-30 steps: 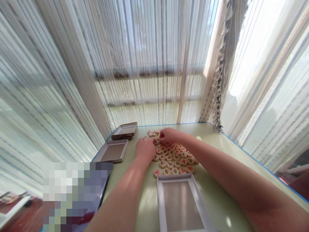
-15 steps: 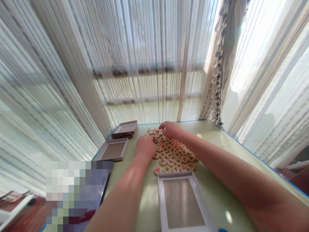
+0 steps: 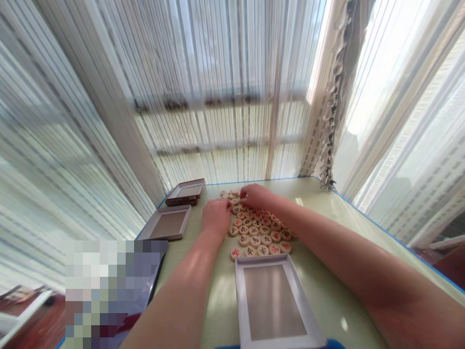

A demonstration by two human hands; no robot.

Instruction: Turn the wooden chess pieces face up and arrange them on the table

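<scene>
Round wooden xiangqi pieces (image 3: 255, 230) with red and black characters lie in staggered rows at the middle of the table. A looser cluster of pieces (image 3: 232, 194) is at the far end. My left hand (image 3: 217, 216) rests at the left edge of the far rows, its fingers curled and its fingertips beside the pieces. Over the far right part of the pieces, my right hand (image 3: 257, 196) has its fingers bent down and drawn together. Whatever either hand holds, if anything, is hidden by the fingers. The right forearm covers some pieces at the right.
A shallow open white box lid (image 3: 240, 300) lies just before the nearest row. Another open tray (image 3: 185, 224) and a stack of boxes (image 3: 199, 198) stand at the left. A dark-edged, partly blurred object (image 3: 160, 266) is at front left. Curtains (image 3: 218, 121) hang behind the table.
My right hand has come slightly nearer, from the far cluster toward the rows. My left hand has shifted a little left and away. The view has moved slightly.
</scene>
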